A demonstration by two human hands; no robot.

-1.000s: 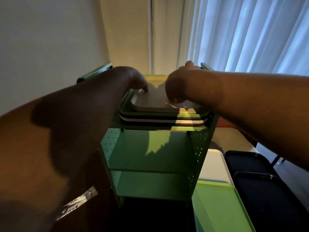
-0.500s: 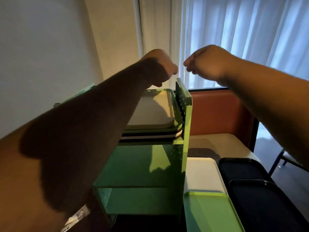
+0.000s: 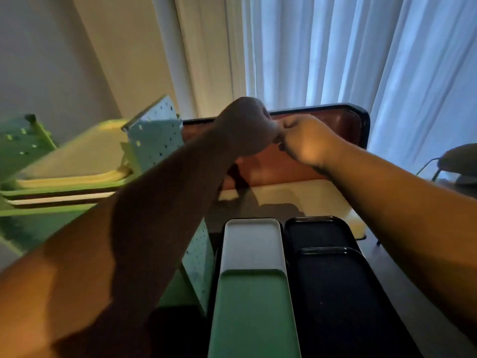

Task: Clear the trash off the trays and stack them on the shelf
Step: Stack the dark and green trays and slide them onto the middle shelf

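A green perforated shelf (image 3: 154, 140) stands at the left with several trays stacked on its top level; the top one is beige (image 3: 85, 153). On the table to the right lie a white tray (image 3: 251, 244), a green tray (image 3: 253, 311) overlapping it, and two black trays (image 3: 335, 293). My left hand (image 3: 245, 127) and my right hand (image 3: 304, 143) are raised side by side above the table, to the right of the shelf, fingers curled and knuckles nearly touching. Neither holds anything that I can see.
A brown padded bench back (image 3: 322, 125) runs behind the beige table (image 3: 289, 195). White curtains (image 3: 361, 52) cover the window at the right. A grey chair (image 3: 456, 164) sits at the far right edge.
Both hands left the tray stack on the shelf, rose, and swung right over the table. The view turned right, so the shelf now sits at the left.
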